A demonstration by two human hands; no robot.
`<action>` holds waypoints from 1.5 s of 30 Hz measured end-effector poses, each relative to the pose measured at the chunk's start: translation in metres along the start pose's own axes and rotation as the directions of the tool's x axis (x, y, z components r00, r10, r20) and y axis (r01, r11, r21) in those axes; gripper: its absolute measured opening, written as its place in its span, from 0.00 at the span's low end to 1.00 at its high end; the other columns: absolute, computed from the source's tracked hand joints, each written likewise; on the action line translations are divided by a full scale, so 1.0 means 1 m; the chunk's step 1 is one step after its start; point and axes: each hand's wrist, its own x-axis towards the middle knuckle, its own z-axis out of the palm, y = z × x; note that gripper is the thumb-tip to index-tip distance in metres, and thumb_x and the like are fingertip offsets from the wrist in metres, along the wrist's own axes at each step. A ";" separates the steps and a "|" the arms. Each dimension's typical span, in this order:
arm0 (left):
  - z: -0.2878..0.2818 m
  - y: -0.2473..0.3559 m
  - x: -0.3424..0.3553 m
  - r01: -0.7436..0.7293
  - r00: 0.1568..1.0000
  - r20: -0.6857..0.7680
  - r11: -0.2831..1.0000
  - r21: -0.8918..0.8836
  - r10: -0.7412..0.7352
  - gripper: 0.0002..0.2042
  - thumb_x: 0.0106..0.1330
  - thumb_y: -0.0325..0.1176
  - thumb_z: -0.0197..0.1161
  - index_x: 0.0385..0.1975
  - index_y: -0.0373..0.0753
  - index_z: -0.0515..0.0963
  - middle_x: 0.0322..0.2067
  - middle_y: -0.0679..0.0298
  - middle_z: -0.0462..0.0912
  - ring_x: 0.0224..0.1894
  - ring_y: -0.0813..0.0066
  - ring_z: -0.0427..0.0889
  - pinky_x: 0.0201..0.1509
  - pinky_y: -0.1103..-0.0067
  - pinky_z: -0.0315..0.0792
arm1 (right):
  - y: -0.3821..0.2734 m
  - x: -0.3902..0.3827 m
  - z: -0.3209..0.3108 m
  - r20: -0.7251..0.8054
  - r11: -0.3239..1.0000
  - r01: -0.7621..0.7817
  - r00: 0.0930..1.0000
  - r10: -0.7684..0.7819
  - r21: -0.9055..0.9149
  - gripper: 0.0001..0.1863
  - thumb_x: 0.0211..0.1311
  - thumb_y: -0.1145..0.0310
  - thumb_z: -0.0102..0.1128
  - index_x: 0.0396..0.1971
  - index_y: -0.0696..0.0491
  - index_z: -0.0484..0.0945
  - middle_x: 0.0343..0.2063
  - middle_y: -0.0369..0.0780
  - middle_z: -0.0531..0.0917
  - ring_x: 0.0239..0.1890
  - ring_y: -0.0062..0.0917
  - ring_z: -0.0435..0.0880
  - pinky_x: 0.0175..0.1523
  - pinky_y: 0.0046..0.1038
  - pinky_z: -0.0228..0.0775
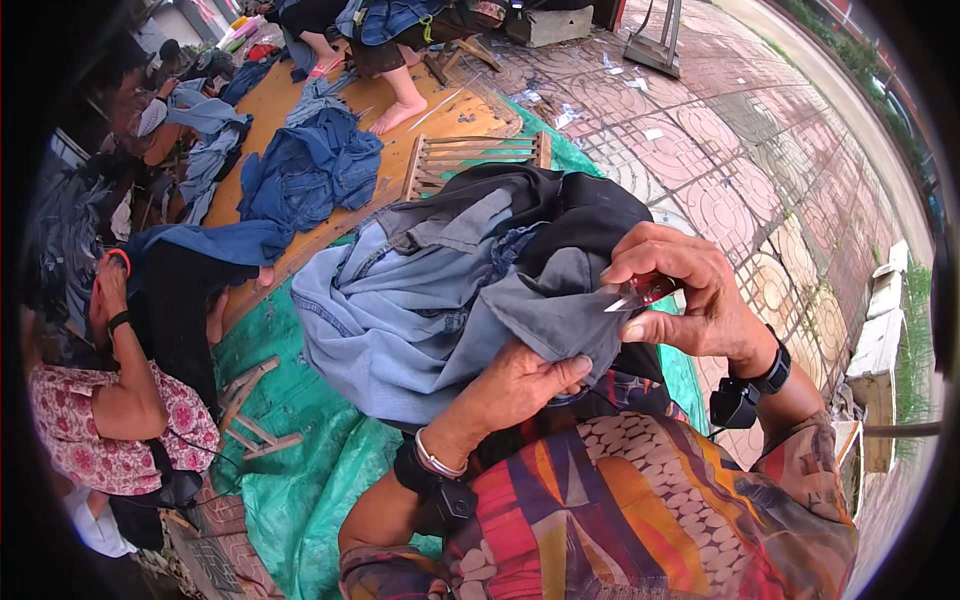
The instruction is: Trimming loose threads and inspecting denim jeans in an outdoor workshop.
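On my lap lies a pile of garments: a light blue denim piece (pixel 385 335) with dark seams, and a dark grey and black cloth (pixel 560 310). My left hand (pixel 515 395) pinches the lower edge of the grey cloth between thumb and fingers. In my right hand (pixel 695 290) is a small pair of red-handled thread snips (pixel 655 287), held between thumb and fingers. Their pointed metal blades lie over the right edge of the grey cloth. Whether the blades touch a thread is too small to tell.
A green tarp (pixel 300 480) spreads under me, with a slatted wooden stool (pixel 480 150) ahead. Blue denim (pixel 315 165) is heaped on a yellow-brown board (pixel 285 95). A co-worker in a flowered top (pixel 120 430) sits at left; others sit farther off. Patterned paving (pixel 720 150) extends right.
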 end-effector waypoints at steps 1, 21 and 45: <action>0.004 -0.003 -0.001 -0.086 0.994 0.074 0.981 0.173 0.074 0.17 0.65 0.38 0.56 0.49 0.36 0.70 0.38 0.63 0.77 0.34 0.77 0.75 0.40 0.81 0.71 | -0.002 0.003 -0.003 -0.010 1.000 0.011 1.000 -0.012 -0.022 0.19 0.43 0.65 0.70 0.36 0.56 0.76 0.33 0.39 0.77 0.34 0.26 0.77 0.36 0.25 0.69; -0.141 0.084 -0.021 0.136 0.722 -0.642 0.856 0.499 0.259 0.13 0.59 0.24 0.51 0.42 0.32 0.75 0.39 0.62 0.78 0.42 0.78 0.75 0.39 0.83 0.72 | 0.062 0.065 -0.031 -0.094 0.934 -0.227 0.973 0.209 -0.277 0.09 0.48 0.75 0.64 0.31 0.58 0.77 0.23 0.39 0.79 0.25 0.20 0.76 0.31 0.23 0.67; -0.173 0.069 -0.005 0.319 0.831 -0.553 0.857 0.405 -0.048 0.14 0.53 0.29 0.62 0.40 0.33 0.77 0.27 0.72 0.76 0.25 0.89 0.69 0.27 0.89 0.64 | 0.205 0.118 -0.018 0.207 0.705 -0.690 0.723 0.660 0.164 0.36 0.48 0.33 0.55 0.30 0.59 0.78 0.23 0.32 0.74 0.21 0.14 0.65 0.22 0.20 0.54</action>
